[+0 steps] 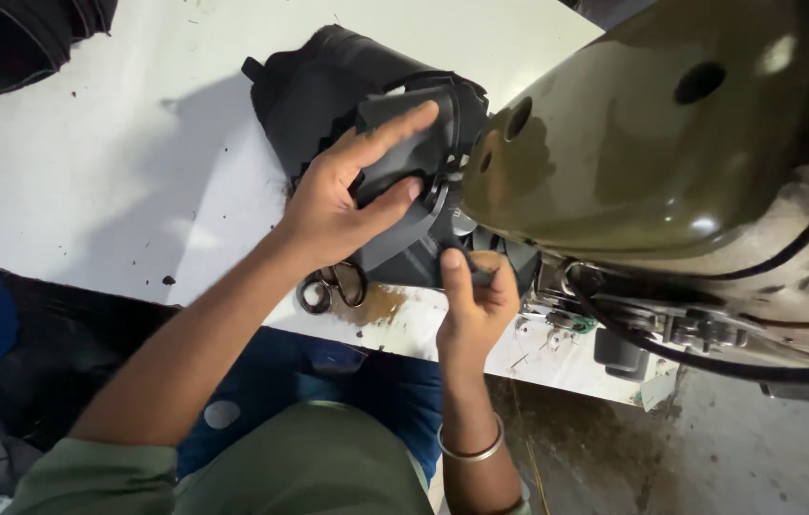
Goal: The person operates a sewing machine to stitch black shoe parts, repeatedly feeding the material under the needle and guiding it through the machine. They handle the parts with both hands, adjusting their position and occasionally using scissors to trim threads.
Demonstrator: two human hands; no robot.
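While your left hand (342, 205) presses flat, fingers spread, on black fabric piece (404, 162), right hand (476, 300) pinches its edge beside sewing machine (652, 143): fingertips near needle risk puncture; layers may slip.

**Black fabric at the needle**

Your black fabric piece (404, 181) lies flat on the white table, its layered edge tucked right under the olive sewing machine head (the seam itself is hidden). The rest bunches up behind, toward the table's far side.
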